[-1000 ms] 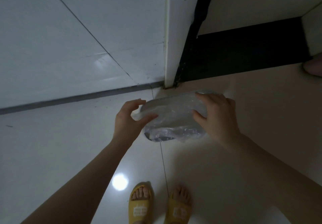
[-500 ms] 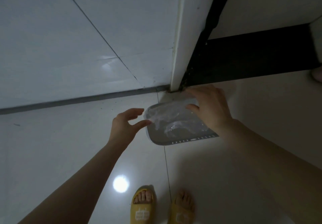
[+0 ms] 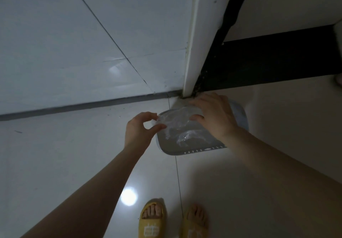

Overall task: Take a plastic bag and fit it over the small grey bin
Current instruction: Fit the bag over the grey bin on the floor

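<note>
The small grey bin (image 3: pixel 185 149) stands on the floor by the wall corner, seen from above, with slots along its near rim. A thin clear plastic bag (image 3: pixel 177 124) lies crumpled inside and over its far left part. My left hand (image 3: pixel 140 130) pinches the bag's edge between thumb and forefinger at the bin's left rim. My right hand (image 3: pixel 214 117) lies over the bin's far right side, fingers spread on the bag; whether it grips the plastic I cannot tell.
A white door frame (image 3: pixel 192 43) and a dark baseboard (image 3: pixel 268 61) meet right behind the bin. Tiled wall rises to the left. My feet in yellow slippers (image 3: pixel 151 219) stand on the glossy floor below the bin.
The bag has gone from bunched above the bin down into it, leaving the near rim bare. My right hand moved to the far right side; my left now pinches the edge.
</note>
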The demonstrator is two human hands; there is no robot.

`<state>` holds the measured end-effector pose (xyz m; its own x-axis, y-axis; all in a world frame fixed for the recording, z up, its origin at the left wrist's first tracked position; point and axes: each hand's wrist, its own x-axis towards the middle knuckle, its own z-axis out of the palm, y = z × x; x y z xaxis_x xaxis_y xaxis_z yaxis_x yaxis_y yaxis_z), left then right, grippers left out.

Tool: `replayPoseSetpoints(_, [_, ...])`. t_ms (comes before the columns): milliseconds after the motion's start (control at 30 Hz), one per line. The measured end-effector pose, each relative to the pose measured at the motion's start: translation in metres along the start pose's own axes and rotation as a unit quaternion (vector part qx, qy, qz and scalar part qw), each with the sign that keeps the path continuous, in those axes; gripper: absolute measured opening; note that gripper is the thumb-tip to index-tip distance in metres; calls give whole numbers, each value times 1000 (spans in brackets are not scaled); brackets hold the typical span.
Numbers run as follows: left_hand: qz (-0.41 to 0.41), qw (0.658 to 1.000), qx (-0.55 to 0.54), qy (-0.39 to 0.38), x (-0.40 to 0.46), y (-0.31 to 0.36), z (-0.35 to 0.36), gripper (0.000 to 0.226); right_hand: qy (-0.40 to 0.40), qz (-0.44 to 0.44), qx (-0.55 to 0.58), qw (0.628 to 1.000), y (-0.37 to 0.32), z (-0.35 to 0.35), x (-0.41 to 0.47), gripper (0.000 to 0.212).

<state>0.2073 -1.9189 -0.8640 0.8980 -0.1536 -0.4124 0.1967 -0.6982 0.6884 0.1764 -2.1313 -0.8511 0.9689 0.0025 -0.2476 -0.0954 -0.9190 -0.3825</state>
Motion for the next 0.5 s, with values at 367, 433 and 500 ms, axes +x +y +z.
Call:
replayPoseSetpoints(367, [-41, 979, -198, 33, 31, 6, 3, 9, 71, 35, 97, 992, 0, 6, 25, 17])
replayPoseSetpoints(433, [-45, 978, -202, 30, 43, 3, 5, 9, 84, 75, 130, 985, 6, 8, 31, 15])
replayPoseSetpoints(500, [-53, 981, -188, 7, 53, -2, 9, 11, 75, 107, 148, 980, 11, 12, 37, 12])
